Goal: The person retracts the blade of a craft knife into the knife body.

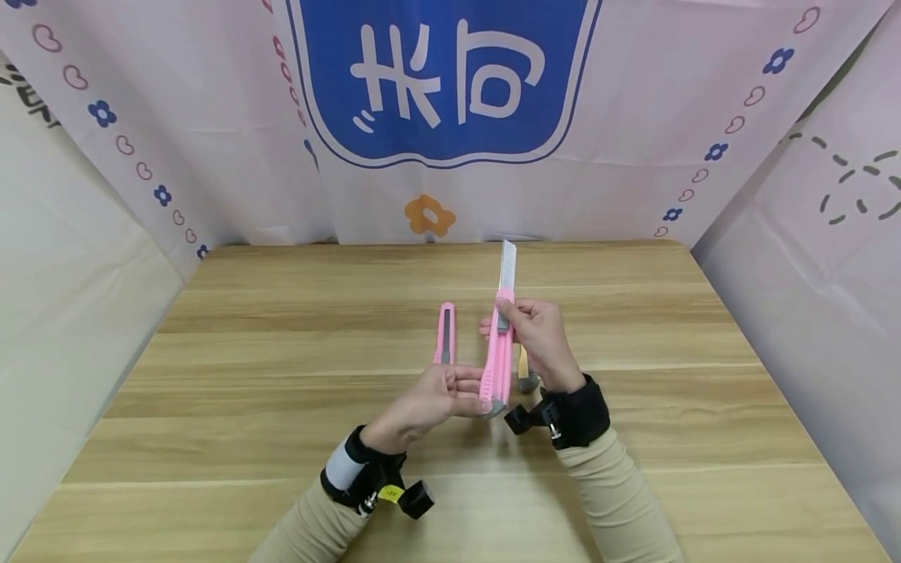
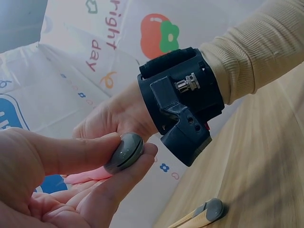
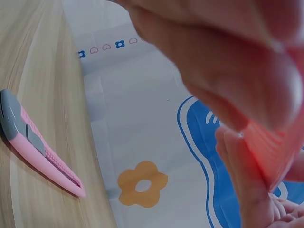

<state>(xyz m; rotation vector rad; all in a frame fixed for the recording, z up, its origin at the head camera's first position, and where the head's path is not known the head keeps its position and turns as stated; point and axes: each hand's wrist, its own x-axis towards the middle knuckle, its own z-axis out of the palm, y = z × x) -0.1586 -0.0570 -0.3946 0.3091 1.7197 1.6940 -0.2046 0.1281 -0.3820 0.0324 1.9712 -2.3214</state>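
Observation:
Both hands hold a pink box cutter [image 1: 498, 361] above the table, its long metal blade [image 1: 507, 266] extended and pointing away. My left hand [image 1: 431, 400] pinches the grey end cap [image 2: 125, 152] between thumb and fingers. Near the blade end, my right hand [image 1: 543, 338] grips the body, with the thumb by the grey slider. A second pink box cutter [image 3: 45, 154] with a grey end lies on the table to the left, partly hidden by the left hand in the head view. Beside the right hand lies a yellow box cutter [image 2: 199, 216] with a grey end, partly covered.
The wood-grain table [image 1: 281, 328] reaches back to a white printed cloth [image 1: 366, 195] with a blue sign. Pale cloth hangs at both sides too. Each wrist wears a black strap [image 1: 580, 410] with a small camera.

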